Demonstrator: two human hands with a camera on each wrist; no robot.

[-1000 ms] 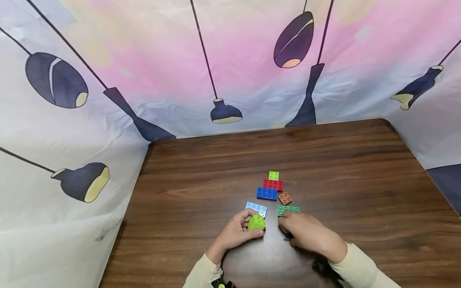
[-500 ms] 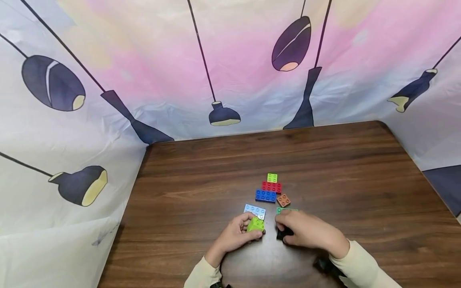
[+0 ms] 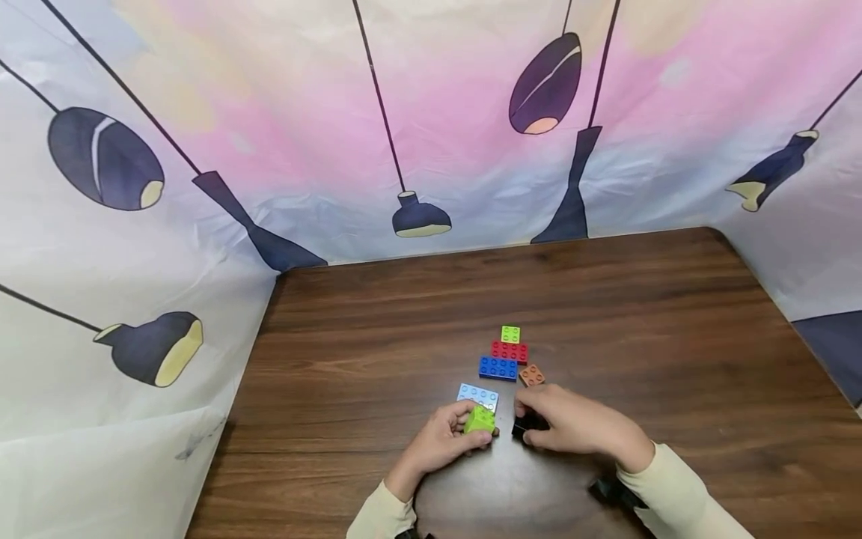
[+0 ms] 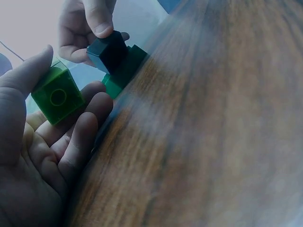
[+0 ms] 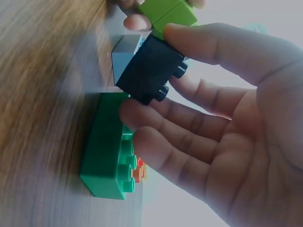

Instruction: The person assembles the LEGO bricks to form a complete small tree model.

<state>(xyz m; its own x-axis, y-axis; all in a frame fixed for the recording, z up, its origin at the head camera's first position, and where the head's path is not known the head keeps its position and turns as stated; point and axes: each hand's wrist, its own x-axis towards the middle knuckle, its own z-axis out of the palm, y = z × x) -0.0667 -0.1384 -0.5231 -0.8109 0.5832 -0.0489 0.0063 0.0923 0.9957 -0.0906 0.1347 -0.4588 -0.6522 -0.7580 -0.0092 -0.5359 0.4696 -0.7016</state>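
Note:
My left hand (image 3: 441, 442) pinches a lime green toy brick (image 3: 480, 419) between thumb and fingers, its hollow underside facing the left wrist camera. Across from it, my right hand (image 3: 586, 427) holds a small black brick (image 5: 154, 68) between thumb and fingertips, studs towards the palm. A green brick (image 5: 104, 146) with several studs sits on the table just under the right fingers. The right hand hides it in the head view. Just beyond the left fingers lies a light blue brick (image 3: 477, 394).
Farther back on the brown wooden table (image 3: 364, 329), a blue brick (image 3: 497, 368), a red brick (image 3: 509, 352) and another lime brick (image 3: 510, 334) form a line. An orange-brown brick (image 3: 531, 375) lies beside the blue one. Printed fabric (image 3: 303, 112) surrounds the table's back and sides.
My right hand has shifted slightly left and away from me, bringing the black brick into clearer view and covering the green brick. The left hand keeps its hold on the lime brick, almost still.

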